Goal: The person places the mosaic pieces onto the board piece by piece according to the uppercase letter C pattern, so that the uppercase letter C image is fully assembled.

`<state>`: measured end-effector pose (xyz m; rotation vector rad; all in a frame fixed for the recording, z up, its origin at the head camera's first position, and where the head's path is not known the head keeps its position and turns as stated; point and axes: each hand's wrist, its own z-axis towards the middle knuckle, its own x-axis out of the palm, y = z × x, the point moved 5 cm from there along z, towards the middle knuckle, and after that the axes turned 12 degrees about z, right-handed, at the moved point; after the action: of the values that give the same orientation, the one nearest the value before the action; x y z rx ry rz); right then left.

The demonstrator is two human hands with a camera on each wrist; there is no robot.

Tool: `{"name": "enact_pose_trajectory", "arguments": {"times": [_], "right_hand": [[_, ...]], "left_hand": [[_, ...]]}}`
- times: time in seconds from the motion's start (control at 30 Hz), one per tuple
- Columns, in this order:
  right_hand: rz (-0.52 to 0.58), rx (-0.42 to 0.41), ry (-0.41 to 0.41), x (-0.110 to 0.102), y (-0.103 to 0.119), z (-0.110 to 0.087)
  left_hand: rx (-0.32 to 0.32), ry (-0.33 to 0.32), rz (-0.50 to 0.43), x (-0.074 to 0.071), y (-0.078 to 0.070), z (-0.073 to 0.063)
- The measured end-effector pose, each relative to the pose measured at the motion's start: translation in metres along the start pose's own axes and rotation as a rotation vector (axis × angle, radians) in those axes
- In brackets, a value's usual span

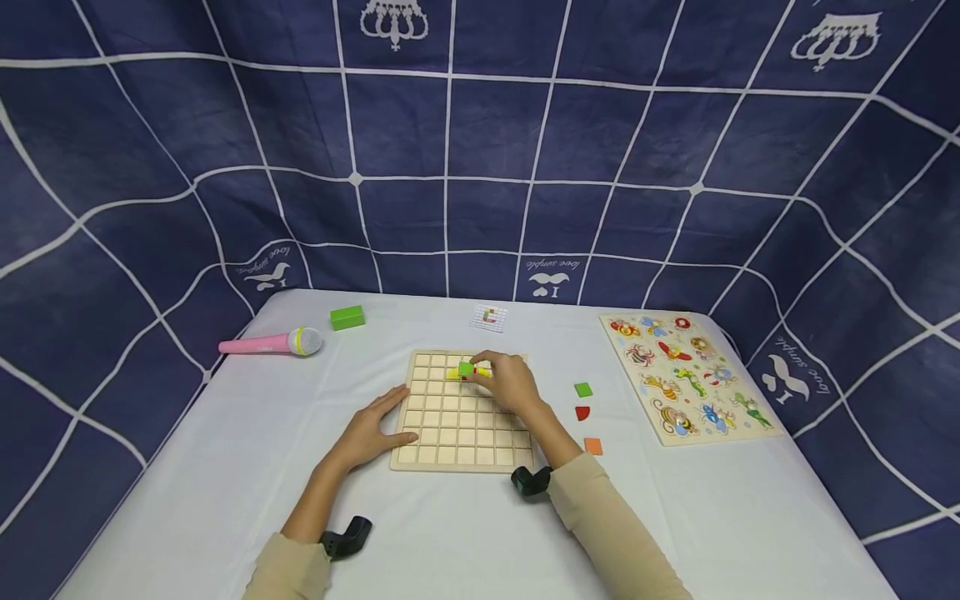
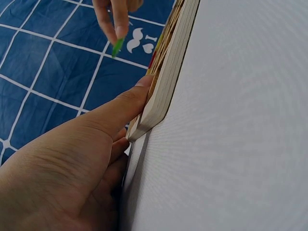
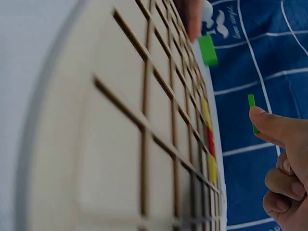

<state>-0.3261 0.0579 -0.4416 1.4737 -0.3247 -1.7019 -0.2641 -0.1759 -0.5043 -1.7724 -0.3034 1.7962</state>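
Note:
A wooden grid board (image 1: 457, 457) lies on the white table. My right hand (image 1: 510, 382) pinches a small green square tile (image 1: 466, 368) above the board's far rows; in the right wrist view the green tile (image 3: 251, 106) stands apart from the board, between thumb and finger. Yellow pieces (image 3: 212, 168) and a red piece (image 3: 210, 141) sit in the grid. My left hand (image 1: 369, 430) rests at the board's left edge, thumb on the grid, fingers spread along the side. In the left wrist view the left thumb (image 2: 130, 103) touches the board's edge.
Right of the board lie a green tile (image 1: 583, 389), a red quarter-round piece (image 1: 582, 413) and an orange tile (image 1: 593, 447). An insect puzzle board (image 1: 686, 375) is at the right. Behind are a pattern card (image 1: 489, 317), a green block (image 1: 347, 317) and a pink microphone (image 1: 258, 344).

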Motion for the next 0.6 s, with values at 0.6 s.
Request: {"name": "enact_pose_trajectory", "arguments": {"times": [0.6], "right_hand": [[-0.019,0.049,0.074,0.042,-0.005,-0.002]], "left_hand": [[0.019,0.004,0.002,0.000,-0.001,-0.001]]}}
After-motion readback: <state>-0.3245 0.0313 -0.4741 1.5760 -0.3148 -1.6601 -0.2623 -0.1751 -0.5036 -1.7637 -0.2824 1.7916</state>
